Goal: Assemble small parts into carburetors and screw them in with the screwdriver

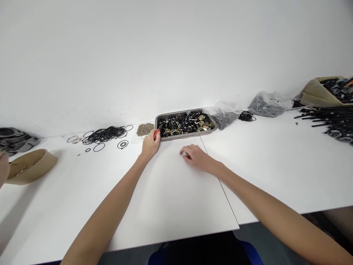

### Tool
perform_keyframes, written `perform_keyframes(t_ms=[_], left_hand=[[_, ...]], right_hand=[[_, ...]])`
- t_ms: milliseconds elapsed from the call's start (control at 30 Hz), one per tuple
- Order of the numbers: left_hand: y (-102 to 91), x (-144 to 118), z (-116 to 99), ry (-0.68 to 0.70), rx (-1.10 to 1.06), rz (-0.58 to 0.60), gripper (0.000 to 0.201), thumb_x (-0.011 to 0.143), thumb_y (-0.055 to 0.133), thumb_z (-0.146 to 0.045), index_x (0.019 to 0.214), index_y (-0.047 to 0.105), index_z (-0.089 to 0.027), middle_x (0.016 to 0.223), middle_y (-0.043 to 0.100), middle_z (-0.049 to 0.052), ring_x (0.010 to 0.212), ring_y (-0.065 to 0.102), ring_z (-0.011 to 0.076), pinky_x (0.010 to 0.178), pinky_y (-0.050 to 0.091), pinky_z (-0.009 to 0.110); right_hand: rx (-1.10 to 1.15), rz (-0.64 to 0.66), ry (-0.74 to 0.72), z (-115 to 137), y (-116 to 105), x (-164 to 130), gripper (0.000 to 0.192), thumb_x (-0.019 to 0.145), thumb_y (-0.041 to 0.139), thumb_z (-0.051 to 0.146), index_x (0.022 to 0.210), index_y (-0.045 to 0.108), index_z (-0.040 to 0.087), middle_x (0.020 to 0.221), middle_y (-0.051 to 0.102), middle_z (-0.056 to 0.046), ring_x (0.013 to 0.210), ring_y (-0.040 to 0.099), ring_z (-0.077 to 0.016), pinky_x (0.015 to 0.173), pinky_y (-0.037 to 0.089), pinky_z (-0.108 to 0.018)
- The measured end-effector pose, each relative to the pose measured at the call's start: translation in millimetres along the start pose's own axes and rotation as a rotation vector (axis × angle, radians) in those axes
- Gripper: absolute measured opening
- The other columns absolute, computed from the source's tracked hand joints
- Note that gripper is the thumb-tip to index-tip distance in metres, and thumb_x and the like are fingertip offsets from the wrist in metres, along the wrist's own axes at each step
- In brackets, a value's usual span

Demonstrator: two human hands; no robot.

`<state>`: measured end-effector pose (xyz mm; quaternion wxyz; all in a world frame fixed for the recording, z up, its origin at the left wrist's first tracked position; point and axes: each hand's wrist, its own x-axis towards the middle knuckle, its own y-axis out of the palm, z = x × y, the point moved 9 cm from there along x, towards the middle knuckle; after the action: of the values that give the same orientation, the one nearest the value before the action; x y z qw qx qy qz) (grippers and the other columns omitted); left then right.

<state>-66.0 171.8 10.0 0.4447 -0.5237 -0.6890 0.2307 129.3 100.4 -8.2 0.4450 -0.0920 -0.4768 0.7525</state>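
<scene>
The handle (156, 133) is red, the tray (187, 135) grey, the rings (106, 134) black, the table (165, 206) white.

White table (171, 198) with a seam in it, metal tray (190, 136) at 12, tangled black rings (103, 135) around 10, tan bin (35, 175) at 9, clear bag (224, 118) at 1, black rods (328, 117) at 2

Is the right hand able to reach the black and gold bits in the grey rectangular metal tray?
Probably yes: the right hand is near the grey metal tray, with only white tabletop and the tray's low rim before the black and gold bits.
</scene>
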Motion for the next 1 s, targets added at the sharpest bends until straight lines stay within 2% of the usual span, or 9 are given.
perform_keyframes(t_ms=[433, 533, 600, 667, 733, 867, 1000], left_hand=[[-2.0, 0.9, 1.6, -0.03, -0.223, -0.008, 0.04, 0.091, 0.04, -0.045, 0.109, 0.063, -0.017, 0.096, 0.069, 0.009, 0.09, 0.061, 0.0217, 0.084, 0.044, 0.032], [-7.1, -5.4, 1.9, -0.058, -0.326, -0.022, 0.039, 0.089, 0.044, -0.045, 0.104, 0.064, -0.015, 0.09, 0.067, 0.007, 0.082, 0.059, 0.0186, 0.077, 0.045, 0.029], [-10.2, -13.4, 1.2, -0.083, -0.41, -0.011, 0.04, 0.088, 0.046, -0.048, 0.102, 0.063, -0.015, 0.073, 0.062, 0.003, 0.066, 0.055, 0.0147, 0.063, 0.043, 0.026], [-13.0, -23.3, -2.3, -0.107, -0.488, 0.015, 0.042, 0.088, 0.045, -0.052, 0.103, 0.061, -0.016, 0.056, 0.049, -0.003, 0.049, 0.045, 0.0109, 0.05, 0.037, 0.023], [-15.4, -34.0, -9.5, -0.129, -0.595, 0.044, 0.043, 0.089, 0.043, -0.055, 0.104, 0.057, -0.017, 0.05, 0.04, -0.007, 0.04, 0.037, 0.009, 0.042, 0.031, 0.022], [-14.3, -56.1, -32.9, -0.193, -1.036, 0.13, 0.033, 0.086, 0.055, -0.05, 0.092, 0.054, -0.017, 0.052, 0.039, -0.007, 0.038, 0.039, 0.0089, 0.036, 0.031, 0.021], [-2.4, -80.2, -56.2, -0.254, -1.202, 0.315, 0.032, 0.085, 0.059, -0.043, 0.1, 0.057, -0.016, 0.056, 0.042, -0.005, 0.043, 0.042, 0.0101, 0.034, 0.033, 0.022]], right_hand=[[0.059, -0.046, 0.034, -7.0, 2.1, 6.1, 0.015, 0.085, 0.049, 0.01, 0.092, 0.059, 0.018, 0.069, 0.055, 0.0, 0.075, 0.049, -0.0177, 0.086, 0.037, -0.036], [0.098, -0.065, 0.039, -6.7, 0.7, 7.3, 0.012, 0.086, 0.05, 0.012, 0.09, 0.059, 0.019, 0.068, 0.056, 0.0, 0.075, 0.049, -0.0177, 0.086, 0.037, -0.036], [0.142, -0.082, 0.045, -6.0, -1.2, 6.6, 0.01, 0.086, 0.052, 0.014, 0.087, 0.06, 0.02, 0.067, 0.055, 0.001, 0.075, 0.049, -0.0178, 0.086, 0.036, -0.036], [0.206, -0.105, 0.062, -6.4, -3.6, 5.2, 0.008, 0.086, 0.053, 0.016, 0.085, 0.06, 0.02, 0.067, 0.055, 0.0, 0.076, 0.049, -0.018, 0.085, 0.037, -0.036], [0.29, -0.144, 0.099, -9.8, -6.5, 3.5, 0.008, 0.086, 0.052, 0.02, 0.086, 0.061, 0.02, 0.071, 0.054, 0.0, 0.076, 0.049, -0.0177, 0.082, 0.038, -0.034], [0.497, -0.246, 0.228, -23.6, -12.6, -0.1, 0.018, 0.089, 0.05, 0.034, 0.097, 0.059, 0.02, 0.076, 0.052, 0.0, 0.069, 0.048, -0.0148, 0.069, 0.039, -0.03], [0.706, -0.278, 0.316, -26.3, -13.4, -1.1, 0.035, 0.09, 0.049, 0.048, 0.111, 0.055, 0.02, 0.084, 0.056, -0.002, 0.071, 0.053, -0.0141, 0.064, 0.044, -0.028]])
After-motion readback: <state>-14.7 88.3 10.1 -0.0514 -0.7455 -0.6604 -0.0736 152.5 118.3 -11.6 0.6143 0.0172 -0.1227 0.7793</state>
